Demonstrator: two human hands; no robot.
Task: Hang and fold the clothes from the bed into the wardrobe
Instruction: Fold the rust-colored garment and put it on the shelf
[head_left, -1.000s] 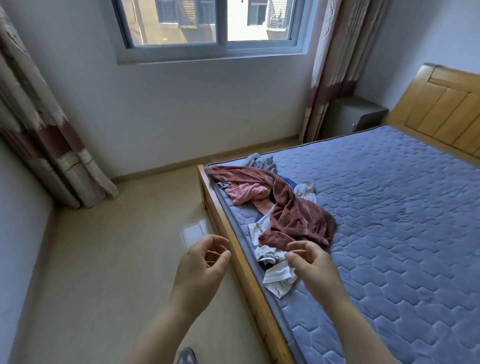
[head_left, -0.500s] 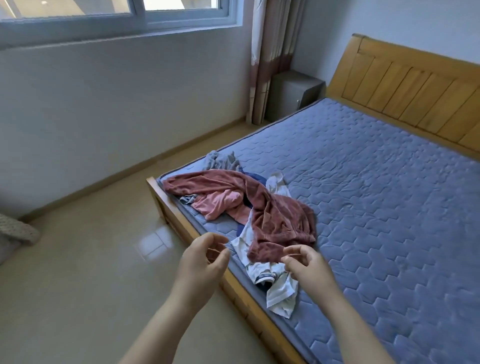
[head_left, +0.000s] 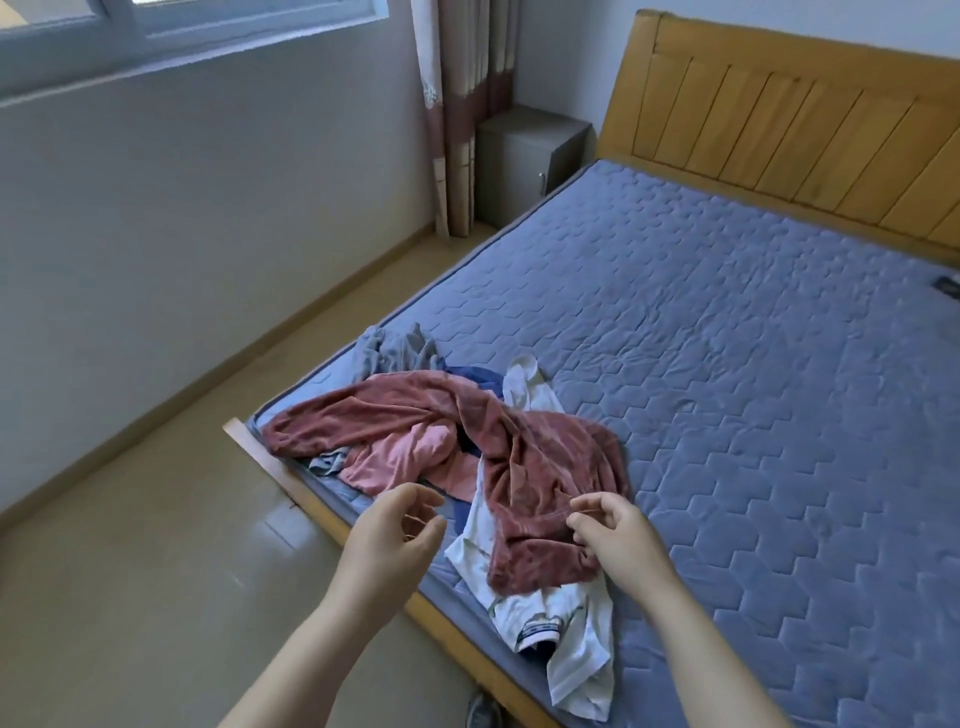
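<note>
A heap of clothes lies on the near left corner of the blue quilted mattress (head_left: 753, 395). On top sprawls a dark red garment (head_left: 540, 457) with a pink one (head_left: 410, 457) under it. A white shirt (head_left: 576, 634), a grey piece (head_left: 400, 351) and a dark blue piece (head_left: 475, 376) show around them. My left hand (head_left: 387, 545) hovers over the bed's wooden edge, fingers curled and apart, holding nothing. My right hand (head_left: 618, 540) hangs above the red garment's near hem, fingers loosely curled and empty. No wardrobe is in view.
The wooden bed frame (head_left: 291, 483) runs along the mattress edge, with a slatted headboard (head_left: 810, 124) at the far right. A grey nightstand (head_left: 524, 161) and a curtain (head_left: 457, 114) stand in the corner. Tiled floor (head_left: 145, 571) lies to the left below the window wall.
The view has swung right and down, bringing the headboard in and pushing the window out. Both hands have stayed raised and empty, now closer over the clothes heap.
</note>
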